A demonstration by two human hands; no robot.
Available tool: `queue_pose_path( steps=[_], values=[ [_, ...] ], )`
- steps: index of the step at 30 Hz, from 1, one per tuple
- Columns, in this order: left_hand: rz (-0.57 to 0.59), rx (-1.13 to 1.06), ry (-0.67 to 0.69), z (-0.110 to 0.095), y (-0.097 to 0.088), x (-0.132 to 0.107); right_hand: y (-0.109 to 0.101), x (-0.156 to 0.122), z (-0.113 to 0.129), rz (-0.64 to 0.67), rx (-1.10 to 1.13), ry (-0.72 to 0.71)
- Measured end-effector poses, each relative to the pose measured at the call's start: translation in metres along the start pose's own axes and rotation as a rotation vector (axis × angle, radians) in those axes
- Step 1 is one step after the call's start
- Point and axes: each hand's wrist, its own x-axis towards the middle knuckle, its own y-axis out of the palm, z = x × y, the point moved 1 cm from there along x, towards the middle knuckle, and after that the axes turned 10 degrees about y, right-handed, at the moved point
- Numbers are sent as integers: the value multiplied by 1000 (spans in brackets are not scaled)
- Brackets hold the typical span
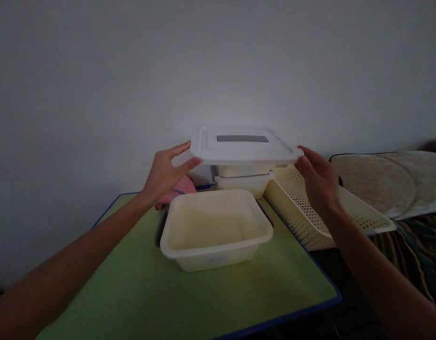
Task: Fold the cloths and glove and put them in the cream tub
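Observation:
A white plastic lid [244,150] with a grey strip on top is held up level in front of me. My left hand [167,167] pinches its left end between thumb and fingers, and my right hand [319,177] grips the right end the same way. Below and nearer to me stands an open cream plastic storage box [218,249] on the green table, apart from the lid. Nothing shows inside the box. Dark side clips hang at its left and right.
Behind the box, partly hidden by the lid, stand stacked lidded containers [244,182]. A pink checked cloth [182,186] lies at the back left of the green table [132,283]. To the right are a perforated cream basket [299,212] and a beige cushion [373,182]. A wall rises behind.

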Motion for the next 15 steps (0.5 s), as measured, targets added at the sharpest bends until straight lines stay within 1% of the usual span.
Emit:
queue_pose_path(
  steps=[1,3,6,8,10,15],
  values=[
    [-12,-24,1,3,8,11,0,14,-5,-6,3,-5],
    [8,-81,6,12,25,29,2,39,-16,-13,-9,8],
    [66,-156,1,28,49,47,6,67,-36,-11,-18,80],
    [94,-192,-40,39,62,54,9,80,-47,-23,-33,133],
    [91,-213,-74,49,73,59,13,91,-58,-35,-56,158],
    [61,-210,-86,67,92,65,20,111,-74,-56,-80,143]
  ],
)
